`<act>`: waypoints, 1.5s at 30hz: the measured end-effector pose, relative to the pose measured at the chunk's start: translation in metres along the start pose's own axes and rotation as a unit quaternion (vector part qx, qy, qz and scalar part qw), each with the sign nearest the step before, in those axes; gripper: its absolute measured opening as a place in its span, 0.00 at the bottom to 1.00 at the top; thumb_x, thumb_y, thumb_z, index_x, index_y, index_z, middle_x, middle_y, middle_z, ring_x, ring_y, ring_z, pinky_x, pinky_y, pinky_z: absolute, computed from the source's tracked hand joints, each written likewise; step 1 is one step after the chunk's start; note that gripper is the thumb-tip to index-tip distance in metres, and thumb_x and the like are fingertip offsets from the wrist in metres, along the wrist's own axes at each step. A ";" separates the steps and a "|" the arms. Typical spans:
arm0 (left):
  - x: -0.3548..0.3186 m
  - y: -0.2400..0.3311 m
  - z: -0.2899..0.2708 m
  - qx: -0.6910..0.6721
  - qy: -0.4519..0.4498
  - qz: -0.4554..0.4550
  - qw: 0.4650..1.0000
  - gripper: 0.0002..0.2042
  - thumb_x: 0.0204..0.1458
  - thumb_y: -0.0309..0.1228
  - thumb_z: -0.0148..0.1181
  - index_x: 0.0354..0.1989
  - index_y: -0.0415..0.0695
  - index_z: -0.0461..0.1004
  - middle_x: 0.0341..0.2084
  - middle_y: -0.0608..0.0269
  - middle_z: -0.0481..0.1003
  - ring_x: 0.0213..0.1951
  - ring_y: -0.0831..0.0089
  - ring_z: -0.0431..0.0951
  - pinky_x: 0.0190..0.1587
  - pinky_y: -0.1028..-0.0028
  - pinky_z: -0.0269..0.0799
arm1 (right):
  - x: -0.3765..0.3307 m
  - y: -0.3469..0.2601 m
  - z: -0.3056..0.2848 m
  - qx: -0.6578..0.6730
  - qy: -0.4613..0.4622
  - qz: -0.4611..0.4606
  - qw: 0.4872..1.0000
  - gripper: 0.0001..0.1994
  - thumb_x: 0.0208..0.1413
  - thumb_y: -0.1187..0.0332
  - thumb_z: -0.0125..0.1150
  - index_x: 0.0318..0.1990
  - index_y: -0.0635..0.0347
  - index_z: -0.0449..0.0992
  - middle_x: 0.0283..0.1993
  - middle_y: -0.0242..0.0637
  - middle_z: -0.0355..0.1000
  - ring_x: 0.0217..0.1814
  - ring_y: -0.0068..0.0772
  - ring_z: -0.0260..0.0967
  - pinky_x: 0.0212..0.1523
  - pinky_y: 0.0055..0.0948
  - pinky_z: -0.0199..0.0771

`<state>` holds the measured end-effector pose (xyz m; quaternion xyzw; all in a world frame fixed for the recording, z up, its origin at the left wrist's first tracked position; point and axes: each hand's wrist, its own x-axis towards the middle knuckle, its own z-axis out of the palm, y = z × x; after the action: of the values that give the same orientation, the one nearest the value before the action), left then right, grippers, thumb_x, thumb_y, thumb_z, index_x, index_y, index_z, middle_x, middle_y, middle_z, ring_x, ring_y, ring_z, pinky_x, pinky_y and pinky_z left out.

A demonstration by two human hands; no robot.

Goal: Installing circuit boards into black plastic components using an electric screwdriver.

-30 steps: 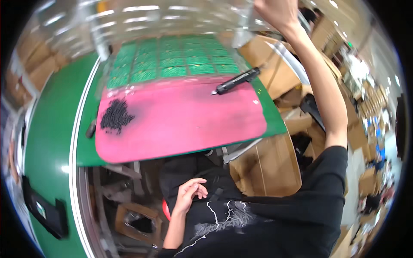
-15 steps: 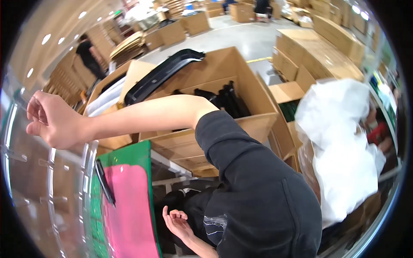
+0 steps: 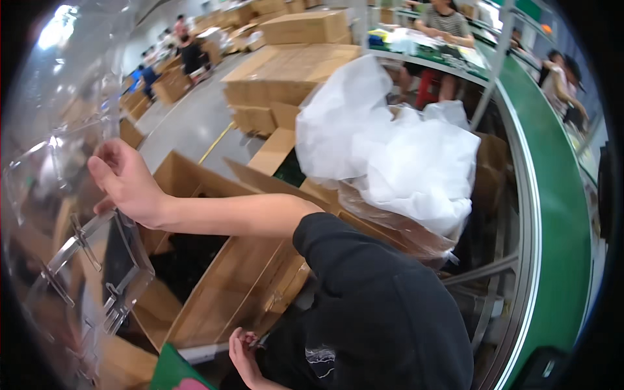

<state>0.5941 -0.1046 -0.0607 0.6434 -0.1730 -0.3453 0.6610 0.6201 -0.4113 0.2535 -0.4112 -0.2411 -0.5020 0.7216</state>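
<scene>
My right hand (image 3: 130, 185) reaches to the left with its fingers curled at the edge of a large clear plastic tray (image 3: 65, 253). Moulded ribs and clips show on the tray, and the scene behind shows through it. My left hand (image 3: 243, 357) is low in front of my dark shirt, its fingers loosely bent and holding nothing visible. Below the tray, partly hidden by it and my right forearm, is an open cardboard box (image 3: 227, 289) with dark contents. A corner of a green board (image 3: 172, 367) with a pink piece on it shows at the bottom.
White plastic wrapping (image 3: 396, 156) bulges from a carton right of my arm. Behind it are stacked cardboard boxes (image 3: 286, 71). A green conveyor belt (image 3: 552, 195) with a metal rail curves along the right. Other people sit near benches at the far right.
The view has swung to the right. The clear tray now stands higher and tilted beside my right hand. The green board and pink piece have mostly left the view.
</scene>
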 end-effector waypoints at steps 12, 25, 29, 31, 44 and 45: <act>0.140 -0.189 -0.138 0.363 -0.042 -0.288 0.885 0.18 0.59 0.43 0.54 0.53 0.46 0.71 0.33 0.57 0.80 0.27 0.64 0.80 0.25 0.67 0.74 | -0.048 -0.057 -0.160 -0.038 0.181 0.142 0.972 0.26 0.63 0.71 0.60 0.62 0.45 0.52 0.52 0.39 0.63 0.52 0.38 0.70 0.52 0.62 0.79; 0.095 -0.154 -0.126 0.107 0.107 -0.358 0.921 0.22 0.62 0.43 0.50 0.59 0.43 0.67 0.45 0.51 0.78 0.42 0.58 0.79 0.46 0.55 0.72 | -0.083 -0.067 -0.227 -0.050 0.277 0.258 0.924 0.32 0.65 0.73 0.51 0.68 0.42 0.39 0.64 0.55 0.64 0.62 0.58 0.69 0.47 0.61 0.80; 0.078 -0.161 -0.135 0.048 0.161 -0.375 0.912 0.23 0.62 0.43 0.51 0.59 0.42 0.67 0.48 0.51 0.77 0.43 0.60 0.78 0.45 0.59 0.72 | -0.046 -0.090 -0.283 -0.047 0.235 0.242 0.940 0.30 0.63 0.73 0.52 0.66 0.45 0.42 0.67 0.59 0.61 0.66 0.61 0.64 0.52 0.55 0.80; 0.069 -0.163 -0.139 0.044 0.195 -0.377 0.904 0.23 0.62 0.43 0.51 0.59 0.41 0.67 0.47 0.51 0.77 0.43 0.60 0.78 0.44 0.60 0.72 | 0.003 -0.095 -0.341 -0.137 0.201 0.209 0.947 0.22 0.63 0.72 0.50 0.62 0.57 0.53 0.66 0.58 0.64 0.66 0.60 0.65 0.56 0.55 0.78; 0.065 -0.174 -0.135 0.041 0.183 -0.304 0.934 0.19 0.61 0.42 0.53 0.55 0.44 0.71 0.39 0.57 0.80 0.35 0.67 0.80 0.33 0.68 0.73 | 0.118 -0.024 -0.439 -0.406 0.313 0.266 0.816 0.35 0.56 0.65 0.67 0.69 0.57 0.58 0.69 0.41 0.58 0.68 0.42 0.61 0.59 0.51 0.72; 0.064 -0.174 -0.134 0.036 0.182 -0.288 0.940 0.19 0.62 0.42 0.53 0.54 0.44 0.71 0.39 0.57 0.80 0.35 0.68 0.80 0.33 0.69 0.73 | 0.120 -0.001 -0.418 -0.429 0.276 0.293 0.809 0.33 0.56 0.66 0.66 0.68 0.58 0.60 0.67 0.40 0.62 0.65 0.40 0.64 0.57 0.48 0.74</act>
<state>0.6884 -0.0380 -0.2581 0.7410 0.1303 -0.3914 0.5298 0.6373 -0.8236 0.1172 -0.5745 0.3400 -0.4113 0.6207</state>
